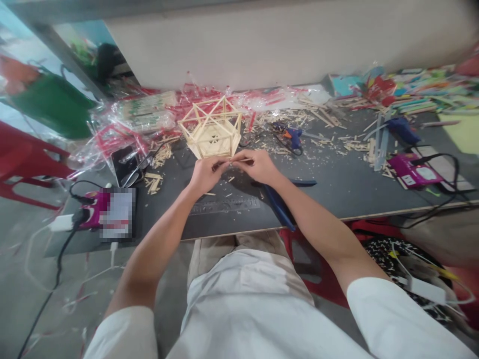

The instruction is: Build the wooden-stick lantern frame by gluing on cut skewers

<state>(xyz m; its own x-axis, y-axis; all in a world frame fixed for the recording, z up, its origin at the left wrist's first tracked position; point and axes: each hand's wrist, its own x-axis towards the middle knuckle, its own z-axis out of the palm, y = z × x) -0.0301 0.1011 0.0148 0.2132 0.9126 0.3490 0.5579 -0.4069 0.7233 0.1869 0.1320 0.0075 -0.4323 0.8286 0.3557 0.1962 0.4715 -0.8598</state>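
Observation:
A pale wooden stick frame [213,132] with a many-sided base and triangular struts stands on the dark table, just beyond my hands. My left hand [209,172] is closed, its fingertips pinching a thin wooden stick at the near side of the frame. From the right, my right hand [256,164] pinches the same thin stick [239,160], fingers curled. The two hands' fingertips nearly meet. Whether the stick touches the frame cannot be told.
Blue-handled pliers [279,207] and a clear ruler [224,204] lie nearest me. A blue glue gun [294,137] sits among wood scraps. Purple power strips [92,209] with cables are at left and right. Plastic wrap [123,129] covers the back left.

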